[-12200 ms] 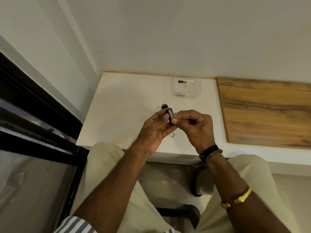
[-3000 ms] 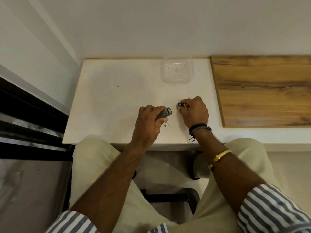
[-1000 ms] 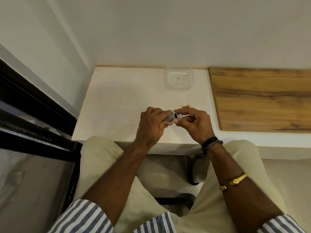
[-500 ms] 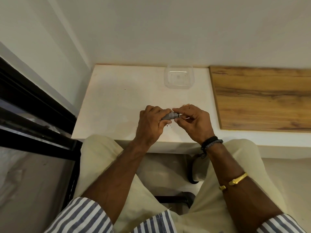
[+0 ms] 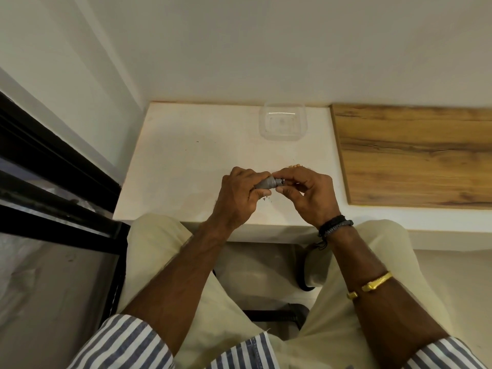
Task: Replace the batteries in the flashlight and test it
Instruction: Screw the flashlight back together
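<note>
Fingers (image 5: 247, 173) of our left hand (image 5: 237, 201) are curled tight round the flashlight (image 5: 264, 184), while the thumb and forefinger of our right hand (image 5: 310, 198) pinch the small dark end cap (image 5: 280, 181) where it meets the barrel. Our other right fingers are loosely bent. We see a short grey barrel lying roughly level, a pale silvery ring at the join with the cap, and the rest buried in our left palm. Any lettering on it is too small for us to read. We hold the flashlight over the white counter (image 5: 186, 155), well on our side of the clear plastic tub (image 5: 262, 121) and a little left of it. A few dark specks (image 5: 267, 199) lie on the counter on our side of the tub, and a wood-grain panel (image 5: 412, 155) lies to the tub's right
</note>
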